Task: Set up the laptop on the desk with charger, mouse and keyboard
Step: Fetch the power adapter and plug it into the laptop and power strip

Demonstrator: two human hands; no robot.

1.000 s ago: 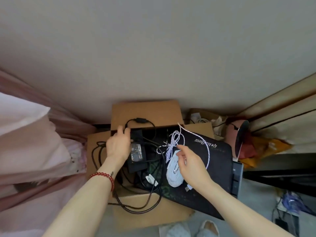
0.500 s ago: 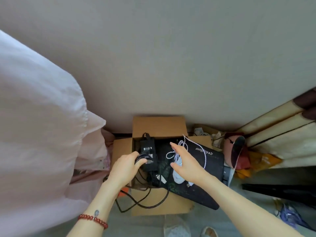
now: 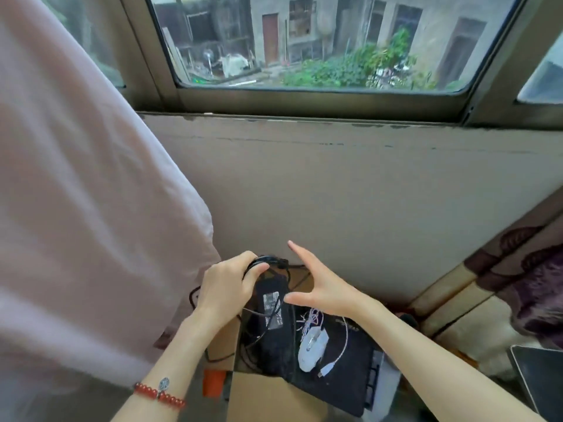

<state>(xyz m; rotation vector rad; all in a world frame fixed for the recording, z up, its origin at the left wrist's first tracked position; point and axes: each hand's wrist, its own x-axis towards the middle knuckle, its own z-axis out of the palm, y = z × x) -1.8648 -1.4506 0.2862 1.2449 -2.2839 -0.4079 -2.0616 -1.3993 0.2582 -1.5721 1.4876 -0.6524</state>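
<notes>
Your left hand (image 3: 227, 289) grips the black charger (image 3: 271, 303) by its top end and coiled cable; half a second ago the charger lay lower in the box (image 3: 268, 397), and it is now lifted against the wall. Your right hand (image 3: 320, 287) is spread wide and holds nothing, its thumb just right of the charger; earlier it hovered over the mouse (image 3: 312, 348). The white mouse now lies below that hand, on the black pad (image 3: 344, 379). Your view has tilted up, so a window (image 3: 320, 41) appears above. A laptop corner (image 3: 539, 379) shows far right.
</notes>
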